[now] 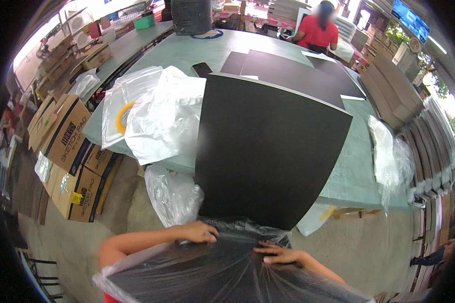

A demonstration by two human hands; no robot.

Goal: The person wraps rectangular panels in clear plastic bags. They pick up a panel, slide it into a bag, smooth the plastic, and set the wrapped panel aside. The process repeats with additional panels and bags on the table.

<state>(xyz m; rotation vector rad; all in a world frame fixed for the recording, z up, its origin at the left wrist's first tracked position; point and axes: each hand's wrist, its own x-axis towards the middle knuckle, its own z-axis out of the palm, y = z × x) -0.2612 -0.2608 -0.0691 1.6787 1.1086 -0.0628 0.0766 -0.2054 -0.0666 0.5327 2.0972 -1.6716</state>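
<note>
A large black board [273,146] reaches from the green-topped table [349,171] over its near edge toward me. Its near end meets a clear plastic bag [217,272] that spreads wide and wrinkled in front of my body. My left hand [199,232] is closed on the bag's upper edge, left of the board's near end. On the right, my right hand [280,254] lies against the film with its fingers stretched and apart. Whether the board's near edge is inside the bag is hard to make out. More black boards [288,73] lie farther back on the table.
Clear plastic bags [162,116] and a yellow tape roll [122,117] lie left of the board, near a dark phone [202,69]. Cardboard boxes [65,134] stand at left. Stacked boards [389,91] line the right. A person in red [316,33] sits beyond the table.
</note>
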